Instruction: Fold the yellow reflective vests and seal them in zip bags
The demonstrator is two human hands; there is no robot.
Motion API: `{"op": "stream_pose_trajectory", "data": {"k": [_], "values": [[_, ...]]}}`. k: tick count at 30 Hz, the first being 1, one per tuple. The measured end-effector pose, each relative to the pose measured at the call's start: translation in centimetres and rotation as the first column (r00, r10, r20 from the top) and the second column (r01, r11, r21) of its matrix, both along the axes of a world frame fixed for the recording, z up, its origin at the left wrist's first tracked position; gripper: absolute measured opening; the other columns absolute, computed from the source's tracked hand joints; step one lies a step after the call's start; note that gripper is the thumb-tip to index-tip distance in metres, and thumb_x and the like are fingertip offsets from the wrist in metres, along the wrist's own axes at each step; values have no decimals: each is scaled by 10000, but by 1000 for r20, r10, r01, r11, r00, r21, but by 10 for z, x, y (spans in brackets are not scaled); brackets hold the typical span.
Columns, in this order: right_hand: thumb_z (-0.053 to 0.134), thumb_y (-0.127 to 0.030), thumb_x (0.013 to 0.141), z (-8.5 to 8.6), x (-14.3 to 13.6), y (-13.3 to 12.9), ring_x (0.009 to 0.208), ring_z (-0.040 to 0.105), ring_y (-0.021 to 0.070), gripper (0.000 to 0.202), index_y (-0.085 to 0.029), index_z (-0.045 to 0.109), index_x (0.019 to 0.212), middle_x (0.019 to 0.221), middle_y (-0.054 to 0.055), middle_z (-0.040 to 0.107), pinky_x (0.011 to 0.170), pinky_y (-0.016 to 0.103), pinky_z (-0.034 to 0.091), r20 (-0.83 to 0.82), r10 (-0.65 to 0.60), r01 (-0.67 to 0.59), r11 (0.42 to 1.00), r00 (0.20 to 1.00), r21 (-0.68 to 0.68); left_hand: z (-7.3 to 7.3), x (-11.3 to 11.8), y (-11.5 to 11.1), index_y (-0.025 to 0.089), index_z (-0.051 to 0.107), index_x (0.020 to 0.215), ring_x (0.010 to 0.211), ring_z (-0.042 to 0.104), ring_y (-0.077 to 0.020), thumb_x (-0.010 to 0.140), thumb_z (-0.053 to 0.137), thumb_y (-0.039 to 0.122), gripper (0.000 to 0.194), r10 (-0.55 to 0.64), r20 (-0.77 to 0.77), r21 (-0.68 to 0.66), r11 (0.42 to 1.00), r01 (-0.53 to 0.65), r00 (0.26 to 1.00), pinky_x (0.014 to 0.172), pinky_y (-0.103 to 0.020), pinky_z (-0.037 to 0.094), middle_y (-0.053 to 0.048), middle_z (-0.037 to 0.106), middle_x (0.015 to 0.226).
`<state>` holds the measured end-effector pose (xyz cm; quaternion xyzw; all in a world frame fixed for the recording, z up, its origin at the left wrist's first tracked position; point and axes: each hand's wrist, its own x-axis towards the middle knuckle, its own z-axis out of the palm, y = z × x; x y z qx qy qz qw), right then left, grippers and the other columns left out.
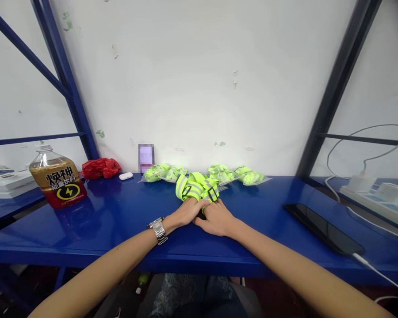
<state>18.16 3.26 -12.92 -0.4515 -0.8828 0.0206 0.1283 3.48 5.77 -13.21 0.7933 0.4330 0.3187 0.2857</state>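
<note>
A bundle of neon yellow-green reflective straps [196,186] with grey stripes and black buckles rests at the middle of the blue table. My left hand [187,211], below a silver watch, is closed on the near left part of the bundle. Against its right side, my right hand [217,217] has its fingers curled into the straps, and the two hands touch. Something small and black shows between them, too hidden to name. Behind the bundle lie clear bags of similar straps, two to the left [157,172] and two to the right [251,176].
On the blue table [119,229] stand a large drink bottle [58,179], a red plastic bag [101,168], a white case [126,176] and a phone-like screen [146,157]. To the right lie a black phone [323,227] on a cable and a power strip [381,201].
</note>
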Motion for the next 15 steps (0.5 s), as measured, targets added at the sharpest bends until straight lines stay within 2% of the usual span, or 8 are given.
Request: {"op": "stream_pose_trajectory", "data": {"k": [4,6,8,11,15], "values": [[463,-676,796,0,3,0,1235,449,331,699,-199,538,1301,1334,135,544,1061,486,217,-30,70,-71,997,997,-36,2,3,-6,145,626,1002,1005,596,-246,863,481,543,446,-42,-36,47,998,44,998,918,-339,445,-71,676,1043],[456,-745,754,3,5,1,1237,445,342,791,-196,523,1320,1331,147,543,1074,510,193,-29,77,-79,994,997,-81,2,5,-6,151,632,1002,1038,592,-240,881,450,565,468,-66,-23,68,995,68,998,950,-332,434,-72,682,1030],[479,-775,712,6,7,2,1210,465,353,841,-176,539,1300,1299,163,562,1059,522,224,-24,69,-71,990,997,-125,2,5,-6,158,625,1039,1086,578,-226,913,389,566,489,-98,11,90,991,96,995,976,-319,424,-73,678,1059],[541,-760,677,10,10,4,1177,487,347,828,-171,570,1258,1285,156,568,1043,499,270,-37,60,-65,985,998,-162,3,5,-4,152,600,1101,1129,558,-224,928,349,569,517,-96,9,138,986,94,995,1000,-320,410,-86,656,1136],[604,-697,679,10,14,9,1172,489,304,692,-245,612,1203,1254,77,597,1061,443,266,-126,88,-111,976,988,-189,3,2,-4,143,588,1100,1006,605,-258,878,386,642,582,-50,-139,150,986,71,989,907,-341,466,-97,662,1101]]}}
